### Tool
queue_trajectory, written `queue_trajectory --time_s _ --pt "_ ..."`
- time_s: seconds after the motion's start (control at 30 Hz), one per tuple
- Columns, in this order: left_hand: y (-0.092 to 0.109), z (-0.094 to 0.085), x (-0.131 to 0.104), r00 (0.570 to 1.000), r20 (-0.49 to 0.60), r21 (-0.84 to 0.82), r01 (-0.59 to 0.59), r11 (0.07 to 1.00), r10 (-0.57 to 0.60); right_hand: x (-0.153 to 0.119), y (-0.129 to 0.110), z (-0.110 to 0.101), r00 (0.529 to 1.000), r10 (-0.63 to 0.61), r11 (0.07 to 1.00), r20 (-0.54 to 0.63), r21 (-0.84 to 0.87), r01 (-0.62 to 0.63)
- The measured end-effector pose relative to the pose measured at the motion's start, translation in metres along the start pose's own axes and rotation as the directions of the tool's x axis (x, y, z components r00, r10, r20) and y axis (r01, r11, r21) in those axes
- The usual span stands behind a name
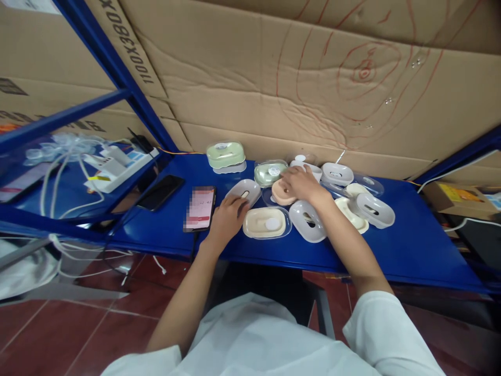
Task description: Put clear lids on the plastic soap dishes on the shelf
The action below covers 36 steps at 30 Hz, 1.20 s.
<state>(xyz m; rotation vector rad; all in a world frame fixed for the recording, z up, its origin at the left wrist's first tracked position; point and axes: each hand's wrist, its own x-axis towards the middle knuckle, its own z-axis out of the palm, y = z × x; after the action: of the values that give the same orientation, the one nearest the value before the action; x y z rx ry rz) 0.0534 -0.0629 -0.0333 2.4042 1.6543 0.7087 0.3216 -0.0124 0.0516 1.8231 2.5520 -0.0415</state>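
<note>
Phone [201,208] part-pixelated, gray dish [253,189], peach dish [281,195] partly hidden by hands [300,183]

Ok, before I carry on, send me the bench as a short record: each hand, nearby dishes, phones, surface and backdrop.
Left hand: fingers at a grey oval dish, grip unclear
Right hand: fingers at a peach piece, grip unclear
Front row: cream dish, slotted grey dish
Back left: green dish
Left of dishes: lit phone, dark phone
Surface: blue tabletop
Backdrop: cardboard with red rings drawn on it
</note>
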Motion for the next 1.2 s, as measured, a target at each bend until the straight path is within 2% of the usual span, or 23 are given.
queue_trajectory --time_s 0.1,0.2,0.3,0.4,0.5,0.6,0.67,0.77,0.83,0.87,0.97,1.03,1.13,1.2 --pt "0.0 0.002 0.009 0.999 -0.019 -0.003 0.032 0.999 -0.032 -0.003 -0.008 -0.005 0.987 -0.154 0.985 -0.041 0.072 0.157" --pt "0.001 0.003 0.02 0.995 -0.056 -0.064 0.074 0.995 -0.078 -0.006 -0.019 -0.006 0.955 -0.298 0.941 -0.007 0.164 0.295" --pt "-0.002 0.001 0.026 0.99 -0.111 -0.148 0.068 0.987 -0.085 -0.006 -0.025 -0.001 0.946 -0.318 0.931 -0.062 0.168 0.324" --pt "-0.001 -0.002 0.026 0.987 -0.156 -0.196 0.006 0.981 -0.038 -0.002 -0.026 0.005 0.929 -0.33 0.931 -0.165 0.102 0.349" --pt "0.008 -0.002 0.022 0.986 -0.153 -0.244 -0.109 0.964 0.073 0.003 -0.026 0.006 0.901 -0.406 0.903 -0.152 0.086 0.421" --pt "0.016 -0.001 0.019 0.963 -0.252 -0.249 -0.157 0.956 0.092 0.003 -0.018 -0.005 0.886 -0.44 0.881 -0.149 0.122 0.458" --pt "0.014 0.001 0.017 0.957 -0.291 -0.2 -0.073 0.977 0.012 -0.001 -0.003 -0.016 0.905 -0.37 0.91 -0.209 0.112 0.398" --pt "0.001 0.007 0.015 0.983 -0.159 -0.109 0.072 0.991 -0.089 -0.006 0.029 -0.031 0.947 -0.12 0.988 -0.299 0.059 0.144" --pt "-0.007 0.013 0.016 0.994 -0.077 -0.095 0.075 0.993 -0.082 -0.007 0.049 -0.034 0.958 0.026 0.998 -0.286 0.063 -0.009" --pt "-0.01 0.016 0.018 0.996 -0.06 -0.101 0.057 0.993 -0.063 -0.006 0.057 -0.033 0.966 0.063 0.996 -0.251 0.078 -0.044" --pt "-0.012 0.018 0.028 0.998 -0.059 -0.115 0.01 0.993 -0.017 -0.005 0.069 -0.027 0.986 0.09 0.989 -0.143 0.126 -0.072" --pt "-0.013 0.012 0.042 0.998 -0.07 -0.122 -0.006 0.993 -0.002 -0.007 0.067 -0.026 0.988 0.094 0.987 -0.119 0.141 -0.077" --pt "-0.023 -0.009 0.074 0.984 -0.177 -0.115 -0.003 0.993 -0.017 -0.013 0.054 -0.028 0.992 0.051 0.989 -0.113 0.144 -0.035" --pt "-0.038 -0.026 0.103 0.96 -0.27 -0.071 0.053 0.996 -0.07 -0.018 0.044 -0.031 0.996 0.002 0.991 -0.088 0.136 0.01"
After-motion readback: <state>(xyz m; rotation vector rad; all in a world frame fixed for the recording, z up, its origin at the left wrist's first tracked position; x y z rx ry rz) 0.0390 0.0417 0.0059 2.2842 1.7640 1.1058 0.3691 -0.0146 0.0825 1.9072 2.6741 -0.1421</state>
